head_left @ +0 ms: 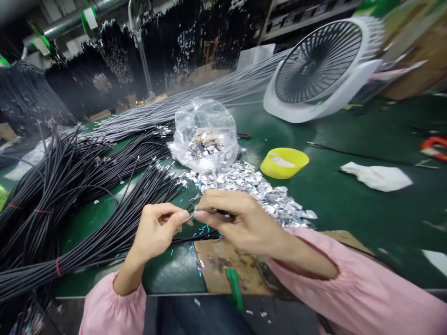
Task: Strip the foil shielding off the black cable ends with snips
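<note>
My left hand [157,228] and my right hand [233,218] meet over the near edge of a green table [349,195]. My left hand pinches the bare tip of a thin black cable [195,238] between thumb and forefinger. My right hand is closed on a dark part of that same cable, fingertips touching the left ones. Just behind my hands lies a heap of small silver foil pieces [251,186]. Large bundles of black cables [70,204] spread across the left of the table.
A clear plastic bag [206,135] with small metal parts stands behind the foil. A yellow bowl [283,163], a white fan [321,70], a white rag [377,177] and a brown cardboard sheet [226,265] are around. Grey cables [209,97] run behind.
</note>
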{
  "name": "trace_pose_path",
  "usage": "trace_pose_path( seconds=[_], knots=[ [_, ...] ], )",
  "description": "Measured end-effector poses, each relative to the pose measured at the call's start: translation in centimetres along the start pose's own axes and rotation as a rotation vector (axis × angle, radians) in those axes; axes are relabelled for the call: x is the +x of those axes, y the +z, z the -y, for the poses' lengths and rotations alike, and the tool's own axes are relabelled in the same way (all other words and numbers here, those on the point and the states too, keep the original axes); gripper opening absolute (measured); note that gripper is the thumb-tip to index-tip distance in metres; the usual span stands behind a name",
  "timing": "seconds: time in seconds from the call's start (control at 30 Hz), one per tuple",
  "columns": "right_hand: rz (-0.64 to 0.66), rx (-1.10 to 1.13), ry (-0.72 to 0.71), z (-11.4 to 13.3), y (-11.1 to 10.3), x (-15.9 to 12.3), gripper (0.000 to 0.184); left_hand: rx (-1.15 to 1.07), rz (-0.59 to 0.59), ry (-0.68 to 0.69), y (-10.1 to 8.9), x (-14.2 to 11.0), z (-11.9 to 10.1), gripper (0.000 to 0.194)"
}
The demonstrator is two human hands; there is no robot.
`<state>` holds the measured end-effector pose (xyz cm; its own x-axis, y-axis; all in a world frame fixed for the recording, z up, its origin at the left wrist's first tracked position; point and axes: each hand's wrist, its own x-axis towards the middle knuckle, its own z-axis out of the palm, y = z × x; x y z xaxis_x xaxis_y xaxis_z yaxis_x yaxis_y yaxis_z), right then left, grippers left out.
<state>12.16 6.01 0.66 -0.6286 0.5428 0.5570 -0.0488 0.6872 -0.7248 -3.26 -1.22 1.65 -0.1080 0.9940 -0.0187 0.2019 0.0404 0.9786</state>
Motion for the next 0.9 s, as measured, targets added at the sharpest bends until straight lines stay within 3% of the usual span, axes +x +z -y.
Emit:
trace_pose_path(
  seconds=[0.07,0.13,0.2,0.3,0.4,0.47,0.57,0.73,0.83,0.9],
  knots=[
    [0.094,0.216,0.080,0.1,0.0,0.1,0.031,-0.053,0.096,0.023,0.0,0.2,0.0,0.043],
    [0.104,0.311,0.141,0.1,0.2,0.2,0.038,-0.108,0.125,0.068,0.2,0.3,0.1,0.044],
    [-0.033,0.132,0.093,-0.1,0.5,0.0,0.034,-0.168,0.086,0.052,0.6,0.5,0.2,0.042],
    [-0.261,-0.392,-0.225,-0.5,0.9,-0.4,0.023,-0.245,0.018,-0.105,1.2,0.4,0.2,0.043],
    [-0.270,-0.676,-0.473,-1.1,0.6,-0.6,0.021,-0.293,0.032,-0.195,1.2,0.3,-0.2,0.048],
    [-0.340,-0.730,-0.450,-1.2,0.2,-0.5,0.021,-0.318,0.059,-0.197,1.0,0.2,-0.3,0.049],
    [-0.511,-0.705,-0.261,-0.8,-0.3,-0.2,0.019,-0.329,0.042,-0.193,0.6,0.2,-0.3,0.047],
    [-0.090,-0.303,-0.217,-0.1,-0.2,0.3,0.017,-0.261,0.065,-0.184,0.3,0.3,-0.2,0.050],
    [0.057,-0.018,-0.002,-0.1,-0.1,0.5,0.027,-0.220,0.091,-0.111,0.5,0.3,0.0,0.046],
    [0.117,0.149,0.107,-0.2,-0.1,0.5,0.030,-0.180,0.045,-0.002,0.7,0.3,0.4,0.039]
  ],
)
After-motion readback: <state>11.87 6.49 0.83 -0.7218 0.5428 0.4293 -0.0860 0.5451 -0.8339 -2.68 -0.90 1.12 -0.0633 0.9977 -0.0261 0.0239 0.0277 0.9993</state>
